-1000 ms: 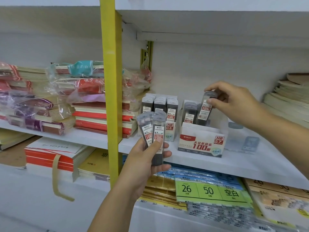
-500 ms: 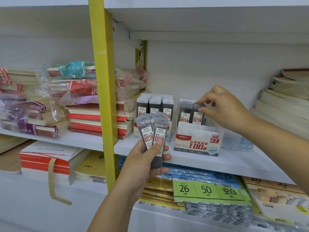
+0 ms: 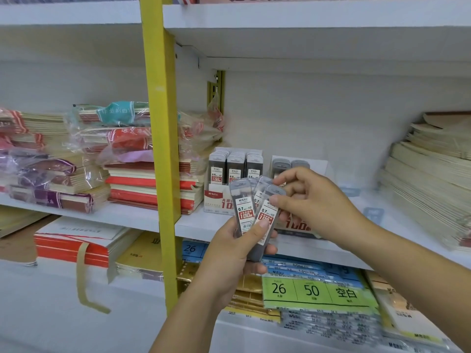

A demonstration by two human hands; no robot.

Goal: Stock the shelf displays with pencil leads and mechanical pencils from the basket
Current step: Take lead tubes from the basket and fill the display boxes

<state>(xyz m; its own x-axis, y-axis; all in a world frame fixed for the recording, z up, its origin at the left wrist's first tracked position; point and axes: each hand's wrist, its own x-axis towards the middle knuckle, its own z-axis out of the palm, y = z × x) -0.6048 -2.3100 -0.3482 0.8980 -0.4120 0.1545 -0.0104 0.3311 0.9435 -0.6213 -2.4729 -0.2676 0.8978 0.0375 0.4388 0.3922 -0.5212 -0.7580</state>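
My left hand (image 3: pixel 230 253) holds a fan of grey 0.7 HB pencil lead cases (image 3: pixel 245 208) in front of the middle shelf. My right hand (image 3: pixel 312 200) has come to the fan and pinches the top of the rightmost lead case (image 3: pixel 267 212) between thumb and forefinger. Behind them on the shelf stands a full 0.5 display box (image 3: pixel 216 197) with three rows of cases. To its right is the 0.7 display box (image 3: pixel 300 228), mostly hidden by my hands, with two cases (image 3: pixel 281 165) showing at its back.
A yellow upright post (image 3: pixel 159 149) divides the shelving. Wrapped exercise books (image 3: pixel 122 149) are stacked left of the display boxes, paper stacks (image 3: pixel 433 179) on the right. Below lie packets with green 26 and 50 labels (image 3: pixel 313 291) and red-edged books (image 3: pixel 74 247).
My right hand has left the 0.7 display box, where it set a case, and moved down-left to the fan in my left hand. The view has shifted slightly.
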